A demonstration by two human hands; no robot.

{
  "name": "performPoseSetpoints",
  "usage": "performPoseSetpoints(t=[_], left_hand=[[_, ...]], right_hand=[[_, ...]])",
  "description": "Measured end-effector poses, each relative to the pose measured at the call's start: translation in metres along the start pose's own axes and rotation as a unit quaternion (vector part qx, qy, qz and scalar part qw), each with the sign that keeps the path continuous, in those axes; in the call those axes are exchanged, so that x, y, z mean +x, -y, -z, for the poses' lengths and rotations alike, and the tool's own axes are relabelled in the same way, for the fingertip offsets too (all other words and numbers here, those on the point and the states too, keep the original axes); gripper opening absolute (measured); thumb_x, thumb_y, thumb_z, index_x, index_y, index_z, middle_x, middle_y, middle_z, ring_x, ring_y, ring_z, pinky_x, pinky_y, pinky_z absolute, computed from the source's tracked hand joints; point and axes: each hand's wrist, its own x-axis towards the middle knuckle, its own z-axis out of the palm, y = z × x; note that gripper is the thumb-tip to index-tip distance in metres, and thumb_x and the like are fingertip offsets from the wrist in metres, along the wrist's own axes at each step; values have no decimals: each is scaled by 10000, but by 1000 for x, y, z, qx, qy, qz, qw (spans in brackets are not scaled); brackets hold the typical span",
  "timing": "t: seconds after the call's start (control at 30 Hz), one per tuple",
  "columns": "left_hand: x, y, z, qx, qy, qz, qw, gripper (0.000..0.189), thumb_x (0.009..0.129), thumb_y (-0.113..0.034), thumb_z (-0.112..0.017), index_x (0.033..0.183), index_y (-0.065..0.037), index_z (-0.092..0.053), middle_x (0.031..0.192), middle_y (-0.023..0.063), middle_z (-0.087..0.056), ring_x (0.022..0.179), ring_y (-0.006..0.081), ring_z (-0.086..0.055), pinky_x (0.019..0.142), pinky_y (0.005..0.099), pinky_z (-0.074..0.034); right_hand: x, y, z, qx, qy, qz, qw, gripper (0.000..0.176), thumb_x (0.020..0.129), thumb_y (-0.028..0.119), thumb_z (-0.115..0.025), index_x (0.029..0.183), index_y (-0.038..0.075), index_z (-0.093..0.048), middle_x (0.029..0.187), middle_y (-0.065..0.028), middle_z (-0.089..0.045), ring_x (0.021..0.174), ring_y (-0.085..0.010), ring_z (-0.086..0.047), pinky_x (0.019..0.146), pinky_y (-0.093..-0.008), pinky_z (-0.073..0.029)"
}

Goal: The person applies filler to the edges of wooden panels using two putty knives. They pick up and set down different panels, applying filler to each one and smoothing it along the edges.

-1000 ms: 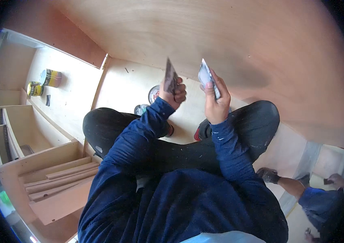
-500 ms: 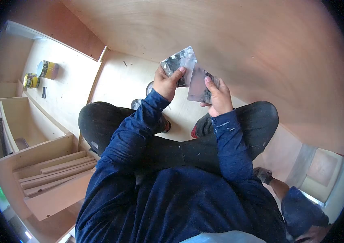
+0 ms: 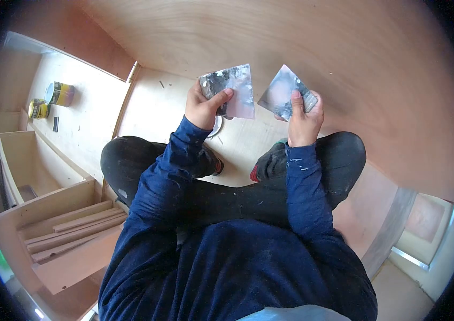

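My left hand (image 3: 202,107) is closed on a flat, square putty scraper (image 3: 242,88), thumb on its face. The blade is smeared with pale and dark patches. A second putty scraper (image 3: 278,92), similarly smeared and turned corner-up, is in my right hand (image 3: 305,119), pinched between thumb and fingers. A small gap lies between the two blades, which are held up over the floor between my knees. Part of a round, pale-rimmed item (image 3: 216,127) shows below my left wrist, mostly hidden behind it.
Two yellow-and-black tins (image 3: 62,94) stand at the left, with a small black strip (image 3: 56,124) near them. Wooden strips (image 3: 77,227) lie in an open wooden compartment at lower left. A large plywood panel (image 3: 355,75) rises in front and to the right.
The two scrapers have moved apart; earlier their edges met or overlapped. My right hand has risen and turned its blade. Another person's arm at lower right has left the view.
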Motion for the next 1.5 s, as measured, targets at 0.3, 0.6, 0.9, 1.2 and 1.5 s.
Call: performPoseSetpoints(t=[0.3,0.6,0.9,1.2,1.5], left_hand=[[0,20,-12,-72,-24,-4,997,367,846,7,-698,1151,50,-498,1000,135,-674,837,210,-698,724,329,-597],[-7,33,-47,-163,-156,50,973,352,835,21,-674,1138,1,-495,971,129,-667,725,233,-704,509,380,-609],[-5,49,-38,-176,-159,19,971,357,828,27,-688,1139,-2,-516,985,114,-668,768,205,-693,573,369,-606],[-6,45,-29,-57,-138,-43,988,372,823,29,-709,1145,16,-523,977,99,-672,798,179,-674,676,314,-584],[18,11,-12,1,-129,-144,981,334,852,-37,-728,1124,13,-540,942,89,-668,741,162,-665,555,318,-590]], right_hand=[[-9,35,0,146,20,-73,986,323,935,120,-671,1151,-26,-480,1025,-124,-626,835,-213,-666,637,-395,-622],[-33,60,-27,305,9,-94,948,287,970,43,-585,1248,8,-523,1179,-80,-605,1103,-200,-575,1002,-386,-449],[-46,10,-20,18,92,90,992,257,983,49,-571,1231,-19,-558,1184,-91,-618,1091,-199,-592,980,-373,-472],[-51,45,-10,4,157,23,987,331,967,135,-608,1237,-57,-602,1113,-160,-693,1038,-215,-645,916,-311,-473],[-44,52,-10,-176,246,100,948,522,826,-73,-564,1320,94,-589,1187,-215,-625,1111,-411,-589,945,-421,-482]])
